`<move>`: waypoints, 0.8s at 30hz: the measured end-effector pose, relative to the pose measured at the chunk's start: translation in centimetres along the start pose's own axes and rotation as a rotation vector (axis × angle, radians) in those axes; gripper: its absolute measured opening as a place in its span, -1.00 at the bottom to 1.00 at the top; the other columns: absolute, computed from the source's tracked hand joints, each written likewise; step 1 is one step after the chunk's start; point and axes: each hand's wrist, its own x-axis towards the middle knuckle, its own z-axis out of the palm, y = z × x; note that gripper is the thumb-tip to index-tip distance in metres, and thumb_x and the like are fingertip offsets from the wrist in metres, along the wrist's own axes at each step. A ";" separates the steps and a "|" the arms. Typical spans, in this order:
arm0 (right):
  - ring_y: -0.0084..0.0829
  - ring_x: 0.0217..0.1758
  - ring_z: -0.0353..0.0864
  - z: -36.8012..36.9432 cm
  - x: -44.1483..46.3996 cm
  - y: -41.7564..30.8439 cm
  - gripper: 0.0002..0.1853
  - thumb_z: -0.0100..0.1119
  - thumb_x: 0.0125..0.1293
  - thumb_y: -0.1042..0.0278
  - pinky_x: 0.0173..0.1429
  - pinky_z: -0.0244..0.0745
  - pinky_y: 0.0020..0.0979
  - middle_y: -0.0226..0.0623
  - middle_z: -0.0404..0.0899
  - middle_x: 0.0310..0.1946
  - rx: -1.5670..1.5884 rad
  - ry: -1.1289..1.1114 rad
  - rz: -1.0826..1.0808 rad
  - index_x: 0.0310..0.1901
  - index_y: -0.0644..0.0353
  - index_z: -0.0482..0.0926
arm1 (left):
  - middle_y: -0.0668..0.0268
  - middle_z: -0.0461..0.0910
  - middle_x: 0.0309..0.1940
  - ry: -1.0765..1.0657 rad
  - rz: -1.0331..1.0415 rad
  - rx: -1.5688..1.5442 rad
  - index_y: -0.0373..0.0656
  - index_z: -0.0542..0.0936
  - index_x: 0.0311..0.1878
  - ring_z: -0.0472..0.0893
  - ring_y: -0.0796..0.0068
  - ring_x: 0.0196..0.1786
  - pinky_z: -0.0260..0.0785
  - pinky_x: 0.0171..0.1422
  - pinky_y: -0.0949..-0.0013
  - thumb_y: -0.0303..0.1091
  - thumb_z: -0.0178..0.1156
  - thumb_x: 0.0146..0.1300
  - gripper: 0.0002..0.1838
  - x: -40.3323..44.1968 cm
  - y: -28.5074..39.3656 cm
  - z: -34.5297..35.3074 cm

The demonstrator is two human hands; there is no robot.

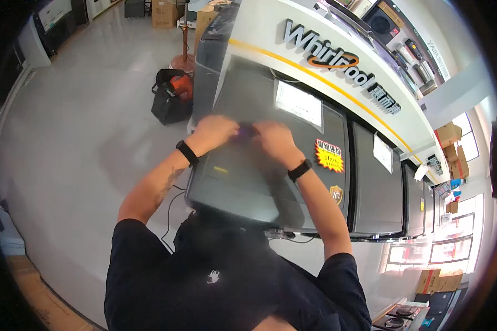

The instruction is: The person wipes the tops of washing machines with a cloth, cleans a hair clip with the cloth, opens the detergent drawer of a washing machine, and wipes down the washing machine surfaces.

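Observation:
My left hand (pixel 213 132) and my right hand (pixel 274 142) are close together above the grey top of a large appliance (pixel 243 185). Fingers of both hands are curled inward, blurred at the tips. Between them is a small dark purplish thing (pixel 245 131), too smeared to name, and both hands appear closed on it. A dark band circles each wrist. On the appliance top, a white paper sheet (pixel 299 105) lies beyond my right hand, and a yellow and red price sticker (pixel 329 156) is to its right. A small yellow label (pixel 220 170) sits nearer me.
A white Whirlpool sign board (pixel 337 60) runs behind the appliance. More grey appliances (pixel 376 185) stand in a row to the right. On the floor at left are a black bag (pixel 171 99) with something orange in it, a stand (pixel 183 60) and a thin cable (pixel 168 220).

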 end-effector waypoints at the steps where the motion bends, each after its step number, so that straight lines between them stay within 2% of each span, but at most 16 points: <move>1: -0.04 0.08 0.63 0.2 -0.1 0.3 -0.64 0.23 0.28 0.16 0.12 0.52 -0.08 -0.12 0.67 0.01 -0.032 -0.009 -0.013 0.06 0.09 0.65 | 0.22 0.72 -0.31 0.045 0.030 -0.005 -0.07 0.74 -0.19 0.70 0.10 -0.21 0.54 -0.13 0.05 -0.28 0.25 0.25 -0.84 -0.4 -0.2 0.7; 2: -0.04 0.07 0.64 0.2 -0.3 0.3 -0.63 0.24 0.27 0.16 0.11 0.53 -0.08 -0.13 0.68 0.01 -0.020 -0.035 0.023 0.08 0.07 0.64 | 0.23 0.72 -0.32 0.091 0.061 -0.010 -0.08 0.74 -0.21 0.70 0.11 -0.22 0.54 -0.14 0.05 -0.31 0.24 0.23 -0.85 -0.8 -0.4 1.3; 7: -0.06 0.03 0.66 -2.4 -1.1 -1.9 -0.59 0.26 0.26 0.18 0.05 0.57 -0.09 -0.17 0.69 0.01 -0.008 -0.110 0.104 0.14 0.00 0.62 | 0.22 0.69 -0.39 -0.002 0.150 0.205 -0.09 0.70 -0.31 0.71 0.13 -0.24 0.52 -0.15 0.08 -0.39 0.23 0.09 -0.89 -0.8 1.9 0.1; 10: -0.09 0.03 0.66 -1.3 -0.9 -1.2 -0.59 0.25 0.26 0.19 0.06 0.57 -0.10 -0.19 0.69 0.01 -0.027 -0.058 0.091 0.15 -0.01 0.61 | 0.20 0.68 -0.42 -0.028 0.188 0.264 -0.09 0.68 -0.35 0.70 0.12 -0.26 0.52 -0.15 0.09 -0.41 0.26 0.05 -0.92 -0.6 2.2 -0.8; 13: -0.08 0.03 0.66 0.8 -1.3 0.2 -0.61 0.24 0.26 0.21 0.06 0.57 -0.11 -0.20 0.69 0.01 0.041 0.112 -0.026 0.14 -0.02 0.61 | 0.20 0.68 -0.44 -0.079 0.178 0.262 -0.08 0.68 -0.37 0.70 0.11 -0.26 0.51 -0.16 0.09 -0.41 0.28 0.04 -0.94 -0.1 2.5 -1.2; 16: -0.09 -0.09 0.70 0.8 -1.9 0.0 -0.65 0.17 0.25 0.31 -0.04 0.58 -0.10 -0.18 0.72 -0.15 0.066 0.224 -0.090 0.08 0.06 0.60 | 0.20 0.68 -0.43 -0.129 0.179 0.242 -0.07 0.68 -0.35 0.70 0.10 -0.25 0.52 -0.16 0.10 -0.40 0.30 0.04 -0.92 0.4 2.6 -1.4; 19: -0.10 0.01 0.67 1.0 -1.5 0.6 -0.63 0.26 0.24 0.19 0.07 0.56 -0.11 -0.20 0.70 -0.04 0.139 0.080 0.038 0.09 0.00 0.62 | 0.21 0.69 -0.40 -0.135 0.208 0.238 -0.05 0.69 -0.32 0.70 0.10 -0.24 0.52 -0.16 0.11 -0.40 0.29 0.05 -0.90 0.3 2.1 -1.3; 24: -0.07 -0.08 0.69 1.2 -1.1 0.8 -0.63 0.26 0.24 0.17 0.00 0.57 -0.08 -0.17 0.72 -0.14 0.114 0.073 0.040 0.08 0.00 0.63 | 0.20 0.69 -0.36 -0.145 0.220 0.251 -0.05 0.71 -0.25 0.70 0.10 -0.23 0.53 -0.16 0.09 -0.38 0.30 0.06 -0.84 0.3 1.3 -0.7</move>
